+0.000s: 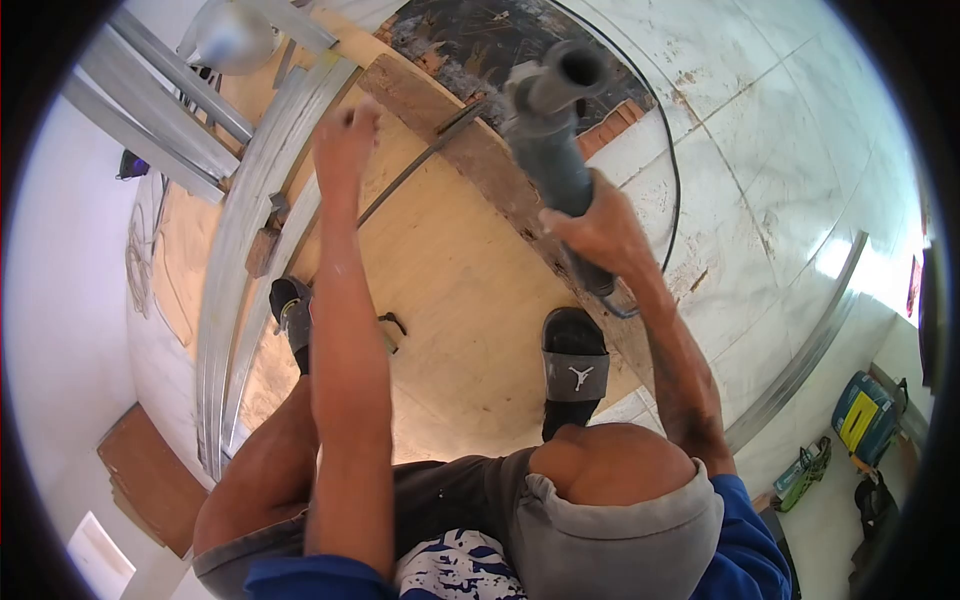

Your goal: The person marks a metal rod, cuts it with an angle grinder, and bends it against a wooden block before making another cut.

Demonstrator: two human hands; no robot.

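Note:
My right hand (pixel 603 232) grips the grey-green body of a corded power tool (pixel 548 160), which looks like an angle grinder. A thick round tube-like part at its far end points up towards me, and its working end is not clearly visible. My left hand (pixel 346 140) is raised with curled fingers, slightly blurred, over the wooden board (pixel 450 270). Whether anything small is inside it, I cannot make out. Left of that hand lie long metal channels (pixel 268 150). A thin dark rod (pixel 415 168) lies beyond my left forearm.
A black cord (pixel 678 170) loops from the tool over the tiled floor (pixel 780 150). A wooden plank (pixel 480 170) crosses between my hands. My sandalled feet rest on the board. A curved metal strip (pixel 810 350) and a teal-yellow package (pixel 868 418) lie right.

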